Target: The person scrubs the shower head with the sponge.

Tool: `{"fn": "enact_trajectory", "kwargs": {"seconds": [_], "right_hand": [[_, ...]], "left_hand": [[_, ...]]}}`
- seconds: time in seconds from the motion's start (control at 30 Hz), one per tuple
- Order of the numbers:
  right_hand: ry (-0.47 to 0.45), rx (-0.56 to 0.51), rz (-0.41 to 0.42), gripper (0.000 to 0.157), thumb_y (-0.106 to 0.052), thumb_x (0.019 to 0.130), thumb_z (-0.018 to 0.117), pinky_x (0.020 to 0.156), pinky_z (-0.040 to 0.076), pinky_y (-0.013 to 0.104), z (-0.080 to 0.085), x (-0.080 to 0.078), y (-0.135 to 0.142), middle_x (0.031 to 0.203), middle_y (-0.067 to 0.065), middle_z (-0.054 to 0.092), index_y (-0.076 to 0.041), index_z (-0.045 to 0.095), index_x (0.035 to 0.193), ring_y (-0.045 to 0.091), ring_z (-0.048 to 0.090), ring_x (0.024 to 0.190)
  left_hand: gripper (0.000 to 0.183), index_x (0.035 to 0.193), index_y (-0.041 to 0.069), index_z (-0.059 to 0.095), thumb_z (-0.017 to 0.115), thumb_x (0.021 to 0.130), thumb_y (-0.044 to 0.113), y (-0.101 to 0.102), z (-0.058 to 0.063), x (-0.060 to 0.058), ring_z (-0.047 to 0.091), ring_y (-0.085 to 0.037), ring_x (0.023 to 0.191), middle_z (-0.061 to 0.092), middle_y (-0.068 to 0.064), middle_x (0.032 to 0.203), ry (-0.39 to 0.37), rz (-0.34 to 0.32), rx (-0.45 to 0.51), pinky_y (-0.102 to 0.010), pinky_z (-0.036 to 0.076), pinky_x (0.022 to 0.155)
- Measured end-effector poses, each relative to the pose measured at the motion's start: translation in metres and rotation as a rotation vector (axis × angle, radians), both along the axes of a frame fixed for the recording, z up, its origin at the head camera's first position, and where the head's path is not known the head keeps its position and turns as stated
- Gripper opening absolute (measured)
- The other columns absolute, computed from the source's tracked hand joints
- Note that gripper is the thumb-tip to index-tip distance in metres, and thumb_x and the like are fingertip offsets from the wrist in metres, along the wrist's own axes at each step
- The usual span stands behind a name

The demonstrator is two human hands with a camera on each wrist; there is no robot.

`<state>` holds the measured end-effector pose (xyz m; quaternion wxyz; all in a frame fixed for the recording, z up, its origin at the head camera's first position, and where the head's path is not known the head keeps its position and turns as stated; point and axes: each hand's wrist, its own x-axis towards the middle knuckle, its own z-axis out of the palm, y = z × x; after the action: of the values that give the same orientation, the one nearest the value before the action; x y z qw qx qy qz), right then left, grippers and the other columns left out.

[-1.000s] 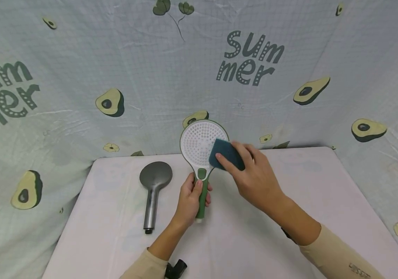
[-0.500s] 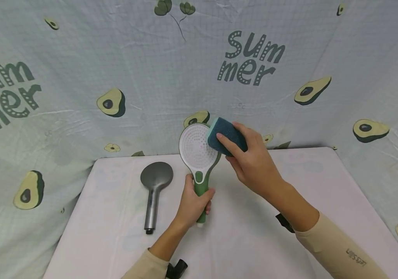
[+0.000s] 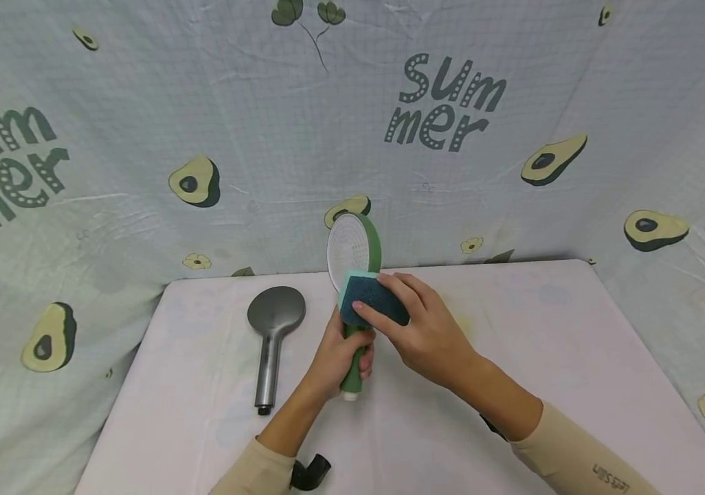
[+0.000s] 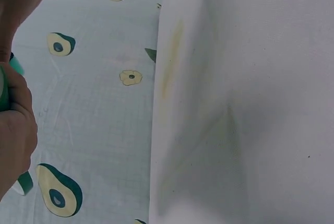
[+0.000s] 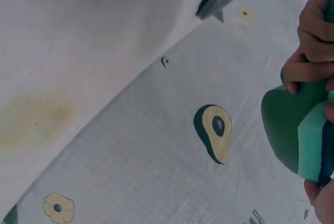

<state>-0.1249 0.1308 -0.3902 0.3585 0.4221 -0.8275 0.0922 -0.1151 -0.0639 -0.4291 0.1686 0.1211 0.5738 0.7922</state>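
Note:
A green shower head (image 3: 349,251) with a white nozzle face is held upright by its handle in my left hand (image 3: 335,357). Its face is turned to the left, so the green side of the rim shows. My right hand (image 3: 429,330) grips a sponge (image 3: 374,300), dark blue on one side and light teal on the other, against the lower right of the head near the neck. In the right wrist view the teal side of the sponge (image 5: 311,143) lies against the green back (image 5: 284,125). The left wrist view shows only part of the left hand (image 4: 15,127).
A grey shower head (image 3: 276,309) with a chrome handle lies on the pink-white table (image 3: 204,371) to the left. Behind the table hangs a cloth (image 3: 266,137) printed with avocados and lettering. A black strap piece (image 3: 311,472) shows by the left wrist.
The shower head has turned so its face points left. My right hand has moved the sponge from the head's upper right edge down and left to near the neck.

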Motion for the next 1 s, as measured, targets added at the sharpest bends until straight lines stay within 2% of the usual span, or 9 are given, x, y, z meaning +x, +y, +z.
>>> {"fn": "enact_trajectory", "kwargs": {"seconds": [0.13,0.23,0.33,0.5,0.6,0.67,0.8,1.0], "right_hand": [[-0.024,-0.03,0.021,0.064,-0.002,0.086,0.078,0.105,0.052,0.052,0.009,-0.002,0.002,0.147,0.026,0.047,-0.023,0.06,0.144,0.043,0.05,0.132],[-0.085,-0.092,0.044,0.06,-0.005,0.091,0.076,0.107,0.051,0.054,0.022,-0.005,0.005,0.15,0.027,0.044,-0.022,0.058,0.145,0.042,0.047,0.136],[-0.161,-0.188,0.044,0.059,-0.009,0.093,0.077,0.106,0.051,0.056,0.036,-0.01,0.008,0.154,0.027,0.04,-0.019,0.056,0.147,0.043,0.045,0.139],[-0.347,-0.368,-0.011,0.063,-0.009,0.093,0.077,0.104,0.053,0.055,0.061,-0.025,0.018,0.16,0.021,0.036,-0.016,0.053,0.151,0.038,0.044,0.143],[-0.449,-0.426,-0.041,0.063,-0.009,0.095,0.075,0.103,0.055,0.052,0.067,-0.032,0.023,0.162,0.017,0.034,-0.016,0.051,0.153,0.033,0.045,0.142],[-0.488,-0.444,-0.056,0.063,-0.01,0.096,0.074,0.103,0.055,0.053,0.067,-0.033,0.025,0.162,0.016,0.034,-0.016,0.051,0.153,0.033,0.047,0.141],[-0.511,-0.477,-0.061,0.064,-0.009,0.096,0.074,0.104,0.053,0.055,0.061,-0.026,0.026,0.161,0.017,0.034,-0.015,0.049,0.154,0.035,0.047,0.141],[-0.52,-0.499,-0.05,0.072,-0.008,0.096,0.072,0.102,0.053,0.059,0.035,-0.014,0.023,0.16,0.02,0.032,-0.015,0.039,0.159,0.037,0.048,0.14]], "left_hand": [[0.045,0.142,0.019,0.033,0.048,0.101,0.006,-0.002,0.001,0.0,0.046,-0.007,0.048,0.049,0.002,0.069,0.033,-0.035,0.027,-0.022,0.043,0.043],[0.031,0.134,0.016,0.035,0.043,0.105,0.012,-0.004,0.001,-0.001,0.046,-0.007,0.048,0.05,0.001,0.075,0.07,-0.036,0.018,-0.022,0.043,0.043],[0.014,0.12,0.013,0.037,0.034,0.109,0.02,-0.007,-0.001,-0.002,0.047,-0.007,0.048,0.051,0.0,0.078,0.091,-0.041,0.009,-0.022,0.044,0.043],[0.025,0.115,0.006,0.038,0.028,0.113,0.029,-0.009,-0.008,-0.001,0.05,-0.008,0.048,0.053,-0.003,0.077,0.13,-0.062,-0.022,-0.024,0.047,0.043],[0.029,0.118,0.0,0.037,0.029,0.113,0.028,-0.009,-0.011,0.0,0.051,-0.008,0.049,0.052,-0.006,0.078,0.165,-0.07,-0.038,-0.024,0.047,0.043],[0.029,0.121,-0.002,0.036,0.03,0.113,0.025,-0.01,-0.013,0.0,0.052,-0.008,0.051,0.053,-0.007,0.08,0.176,-0.07,-0.043,-0.025,0.048,0.044],[0.03,0.129,-0.003,0.035,0.032,0.113,0.022,-0.013,-0.013,-0.001,0.054,-0.01,0.055,0.053,-0.009,0.085,0.203,-0.04,-0.067,-0.025,0.051,0.049],[0.032,0.137,-0.002,0.031,0.037,0.113,0.018,-0.018,-0.01,-0.006,0.062,-0.014,0.068,0.055,-0.011,0.095,0.263,0.057,-0.118,-0.027,0.055,0.065]]}}
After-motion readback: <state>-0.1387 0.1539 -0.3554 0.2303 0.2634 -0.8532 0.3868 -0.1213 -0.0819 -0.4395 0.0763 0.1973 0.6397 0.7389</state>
